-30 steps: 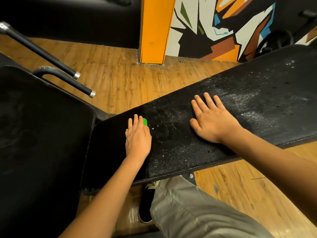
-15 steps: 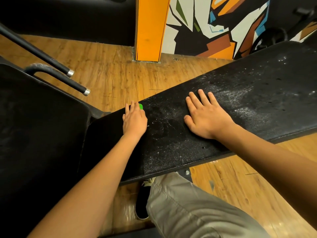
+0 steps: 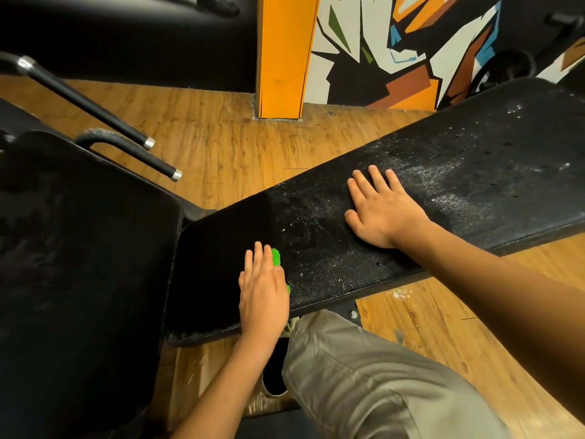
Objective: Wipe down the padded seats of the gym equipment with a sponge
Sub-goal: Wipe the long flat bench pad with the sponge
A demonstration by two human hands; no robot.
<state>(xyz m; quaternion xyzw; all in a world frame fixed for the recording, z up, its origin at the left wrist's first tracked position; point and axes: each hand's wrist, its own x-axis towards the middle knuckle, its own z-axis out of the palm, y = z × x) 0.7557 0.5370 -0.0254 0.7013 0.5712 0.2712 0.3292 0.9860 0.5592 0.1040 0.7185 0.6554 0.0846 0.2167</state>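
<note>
Left hand (image 3: 264, 296), fingers straight, presses a green sponge (image 3: 276, 256) on the dusty black seat (image 3: 459, 172); right hand (image 3: 384, 213) lies flat, fingers spread. Wood floor (image 3: 221, 147), orange pillar (image 3: 285, 58), mural (image 3: 380, 42).

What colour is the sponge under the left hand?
Bright green; the sponge shows under the left hand, head view.

The bench pad (image 3: 443, 191) is black, grainy, matt vinyl, dusted white. The floor (image 3: 221, 147) is wood-grain plank. The sponge (image 3: 276, 256) looks fuzzy green.
</note>
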